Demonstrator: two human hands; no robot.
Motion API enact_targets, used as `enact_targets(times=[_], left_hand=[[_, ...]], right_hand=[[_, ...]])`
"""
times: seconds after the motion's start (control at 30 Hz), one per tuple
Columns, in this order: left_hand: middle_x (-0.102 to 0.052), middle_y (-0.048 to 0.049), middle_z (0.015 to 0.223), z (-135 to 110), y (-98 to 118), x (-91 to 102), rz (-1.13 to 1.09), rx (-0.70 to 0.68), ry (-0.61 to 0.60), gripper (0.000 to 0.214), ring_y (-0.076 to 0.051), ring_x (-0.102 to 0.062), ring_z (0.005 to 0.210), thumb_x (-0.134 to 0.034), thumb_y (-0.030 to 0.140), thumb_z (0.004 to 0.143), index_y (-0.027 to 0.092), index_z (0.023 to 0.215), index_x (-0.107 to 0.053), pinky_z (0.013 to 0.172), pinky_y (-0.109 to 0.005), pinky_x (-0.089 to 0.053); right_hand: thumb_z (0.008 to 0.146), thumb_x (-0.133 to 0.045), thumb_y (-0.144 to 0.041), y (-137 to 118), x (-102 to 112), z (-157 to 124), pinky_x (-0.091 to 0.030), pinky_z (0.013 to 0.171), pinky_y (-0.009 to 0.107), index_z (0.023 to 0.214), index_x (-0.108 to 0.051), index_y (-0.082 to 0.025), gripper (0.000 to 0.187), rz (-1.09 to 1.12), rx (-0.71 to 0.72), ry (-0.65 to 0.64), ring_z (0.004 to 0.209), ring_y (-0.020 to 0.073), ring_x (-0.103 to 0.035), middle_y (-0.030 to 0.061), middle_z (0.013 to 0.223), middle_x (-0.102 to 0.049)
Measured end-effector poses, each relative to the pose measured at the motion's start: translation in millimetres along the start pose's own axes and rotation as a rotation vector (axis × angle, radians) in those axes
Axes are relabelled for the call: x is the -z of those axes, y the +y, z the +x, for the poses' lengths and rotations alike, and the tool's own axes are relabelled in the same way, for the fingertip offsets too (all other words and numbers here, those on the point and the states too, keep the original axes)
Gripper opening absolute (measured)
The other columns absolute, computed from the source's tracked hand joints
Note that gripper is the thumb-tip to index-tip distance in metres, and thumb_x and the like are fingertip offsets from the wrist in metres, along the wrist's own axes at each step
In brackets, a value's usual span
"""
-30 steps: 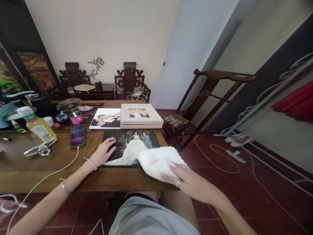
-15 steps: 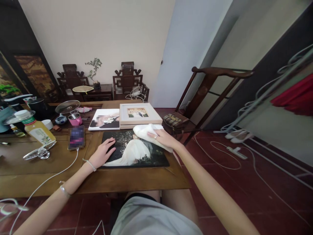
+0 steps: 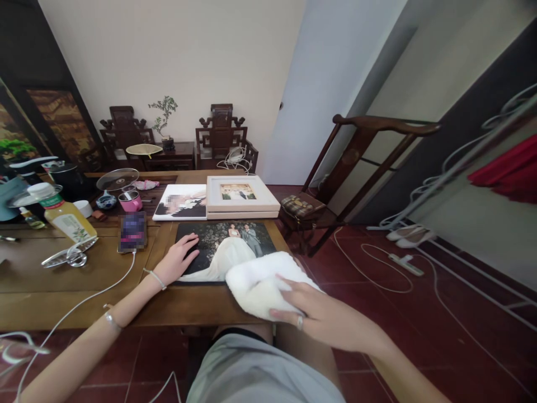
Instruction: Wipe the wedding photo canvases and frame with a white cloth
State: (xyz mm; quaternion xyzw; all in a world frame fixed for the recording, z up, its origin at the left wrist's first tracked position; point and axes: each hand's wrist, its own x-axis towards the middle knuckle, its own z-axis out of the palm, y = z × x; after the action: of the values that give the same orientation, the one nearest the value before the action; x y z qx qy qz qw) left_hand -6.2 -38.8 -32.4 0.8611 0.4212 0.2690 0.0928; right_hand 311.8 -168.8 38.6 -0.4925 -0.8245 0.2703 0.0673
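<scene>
Our open left hand (image 3: 179, 258) touches the photo panel (image 3: 229, 253), flat on the table (image 3: 188, 305), long axis left-to-right, top pointing away from us; our right hand (image 3: 312, 310) grips the white cloth (image 3: 254, 280) over the panel's near right corner

Decent gap along the front of the worktop (image 3: 193, 305), bare wood between the left wrist and the white cloth (image 3: 255, 282). The photo panel's (image 3: 213, 246) far right corner is reachable from the side too. Straight ahead you'd bump into the stacked frames (image 3: 264, 196) and white-edged print (image 3: 184, 202). Left's cramped: phone (image 3: 132, 232), hair clip (image 3: 69, 254), juice bottle (image 3: 69, 218). Off the right edge, a chair (image 3: 352, 154) blocks the far end.
</scene>
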Motion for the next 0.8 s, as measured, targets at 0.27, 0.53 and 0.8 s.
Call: enact_targets(times=[0.27, 0.53, 0.8], left_hand=[[-0.053, -0.0128, 0.133, -0.6, 1.5, 1.3, 0.0, 0.005, -0.007, 0.039, -0.026, -0.049, 0.124, -0.04, 0.037, 0.094, 0.016, 0.123, -0.056, 0.106, -0.044, -0.039], [-0.052, -0.0129, 0.133, -0.7, 1.3, 1.8, 0.002, 0.006, -0.008, 0.04, -0.025, -0.049, 0.125, -0.041, 0.036, 0.093, 0.016, 0.125, -0.054, 0.106, -0.045, -0.039], [-0.046, -0.0145, 0.139, -2.0, 2.6, -1.3, 0.013, 0.056, 0.024, 0.045, -0.025, -0.04, 0.132, -0.038, 0.039, 0.094, 0.012, 0.127, -0.052, 0.11, -0.043, -0.033]], right_hand=[[0.09, -0.037, -0.053, 31.8, 13.8, 68.7, -0.042, 0.084, 0.036, 0.079, -0.063, -0.018, 0.044, -0.019, -0.04, 0.237, 0.09, 0.0281, -0.059, 0.0107, 0.094, -0.068], [0.091, -0.041, -0.041, 46.1, 26.8, 136.7, -0.04, 0.086, 0.032, 0.088, -0.064, -0.016, 0.034, -0.001, 0.04, 0.377, 0.094, 0.0267, -0.059, 0.0114, 0.097, -0.068], [0.092, -0.041, -0.039, 31.4, -9.0, 93.6, -0.034, 0.101, 0.042, 0.094, -0.065, -0.018, 0.032, -0.064, 0.073, 0.372, 0.121, 0.0308, -0.046, 0.0128, 0.115, -0.063]])
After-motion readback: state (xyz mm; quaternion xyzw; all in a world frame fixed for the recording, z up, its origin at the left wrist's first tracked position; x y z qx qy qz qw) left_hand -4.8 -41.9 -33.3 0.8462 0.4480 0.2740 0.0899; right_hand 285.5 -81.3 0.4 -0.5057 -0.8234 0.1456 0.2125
